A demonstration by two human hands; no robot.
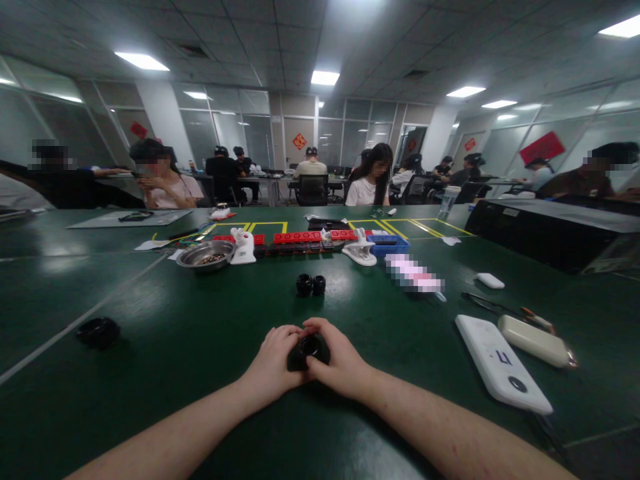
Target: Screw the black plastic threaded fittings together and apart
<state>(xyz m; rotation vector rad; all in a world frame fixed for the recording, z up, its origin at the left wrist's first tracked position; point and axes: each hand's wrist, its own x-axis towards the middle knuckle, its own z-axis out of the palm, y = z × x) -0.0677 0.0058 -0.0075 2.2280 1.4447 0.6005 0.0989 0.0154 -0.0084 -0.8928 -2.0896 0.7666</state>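
Head view: a glossy black ring (311,344) at lower centre, against the smooth green worktop (200,340), is grasped by the half-curled right hand (343,360); the left hand (274,357) cups alongside, its grip unclear. Two ribbed rings (305,285) stand at centre.

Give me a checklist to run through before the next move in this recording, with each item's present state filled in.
1. Left hand and right hand both in view: ok.
2. Black piece between the hands, round opening visible: ok.
3. Firm grip on that piece: cannot tell; fingers cover part of it.
4. Two black pieces side by side beyond the hands, untouched: ok.
5. Black object off to the left, well apart from the hands: ok.
6. Contents of the metal bowl identifiable: not ok; too small and blurred.
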